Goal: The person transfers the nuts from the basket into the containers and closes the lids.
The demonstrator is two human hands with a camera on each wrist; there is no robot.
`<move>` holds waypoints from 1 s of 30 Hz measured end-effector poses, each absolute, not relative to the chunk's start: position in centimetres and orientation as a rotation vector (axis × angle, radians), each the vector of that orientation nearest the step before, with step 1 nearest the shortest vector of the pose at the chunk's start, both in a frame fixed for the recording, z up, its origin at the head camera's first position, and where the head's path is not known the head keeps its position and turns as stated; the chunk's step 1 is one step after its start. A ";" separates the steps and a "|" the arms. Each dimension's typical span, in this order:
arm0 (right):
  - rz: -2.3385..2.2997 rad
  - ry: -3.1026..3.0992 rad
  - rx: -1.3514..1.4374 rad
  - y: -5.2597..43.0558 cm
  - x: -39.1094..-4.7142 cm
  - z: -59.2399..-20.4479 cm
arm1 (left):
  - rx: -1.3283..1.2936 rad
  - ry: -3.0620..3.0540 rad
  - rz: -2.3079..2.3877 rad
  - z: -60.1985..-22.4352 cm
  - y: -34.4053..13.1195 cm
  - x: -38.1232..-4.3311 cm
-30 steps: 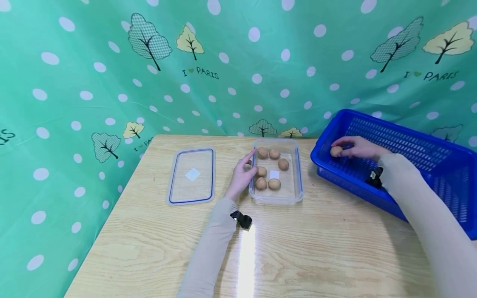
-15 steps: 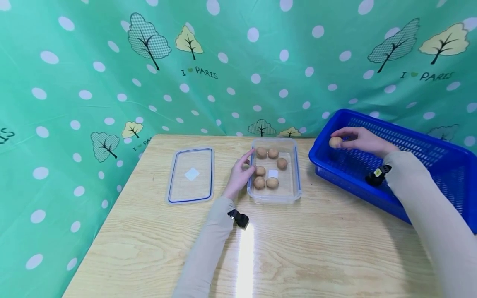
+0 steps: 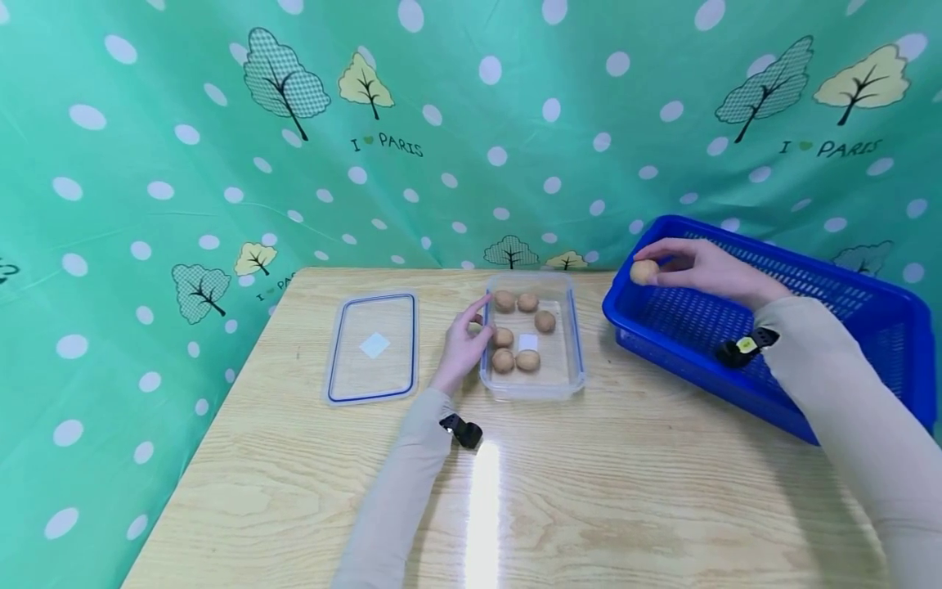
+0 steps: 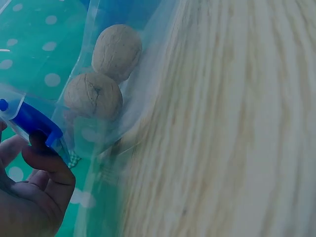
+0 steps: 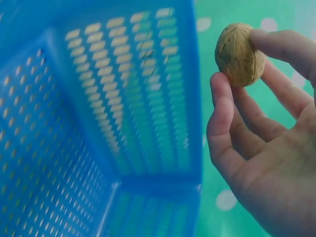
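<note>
A walnut is pinched between the thumb and fingertips of my right hand, above the left end of the blue basket. The right wrist view shows the ridged shell of this walnut beside the basket's perforated wall. My left hand grips the left rim of a clear plastic food container. Up close, the thumb of my left hand bends over the blue-edged rim. Several walnuts lie inside the container, mostly along its left side and far end.
Left of the container, its clear lid with a blue seal lies flat on the wooden table. A green dotted curtain hangs behind the table. The basket stands at an angle on the right.
My right hand has lifted the walnut from inside the basket and moved it a little left towards the basket's rim. My left hand stays at the container.
</note>
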State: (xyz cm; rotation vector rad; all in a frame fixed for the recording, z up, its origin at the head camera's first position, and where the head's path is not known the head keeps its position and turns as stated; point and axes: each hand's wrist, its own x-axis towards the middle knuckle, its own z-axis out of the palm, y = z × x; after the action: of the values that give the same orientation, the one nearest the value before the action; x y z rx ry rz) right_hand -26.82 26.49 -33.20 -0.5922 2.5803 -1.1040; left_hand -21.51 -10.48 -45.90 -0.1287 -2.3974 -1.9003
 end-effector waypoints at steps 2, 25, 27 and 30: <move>-1.103 2.571 -0.621 25.7 -26.6 -32.9 | -0.126 -2.395 -1.903 -45.8 -10.8 -21.4; -1.185 2.312 -0.954 18.1 -25.2 -34.9 | -0.079 -2.405 -1.890 -45.7 -11.9 -21.2; -1.184 2.305 -0.974 17.7 -25.0 -35.2 | -0.083 -2.398 -1.900 -45.7 -11.9 -21.1; -1.200 2.282 -1.011 17.0 -24.7 -35.5 | -0.086 -2.386 -1.911 -45.7 -11.8 -21.1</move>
State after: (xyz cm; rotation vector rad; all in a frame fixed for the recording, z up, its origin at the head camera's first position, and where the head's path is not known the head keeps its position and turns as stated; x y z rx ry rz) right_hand -24.70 17.02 -35.47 -1.0112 2.2825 -1.2004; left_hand -21.10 -11.83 -45.75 -0.0862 -2.3857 -1.9109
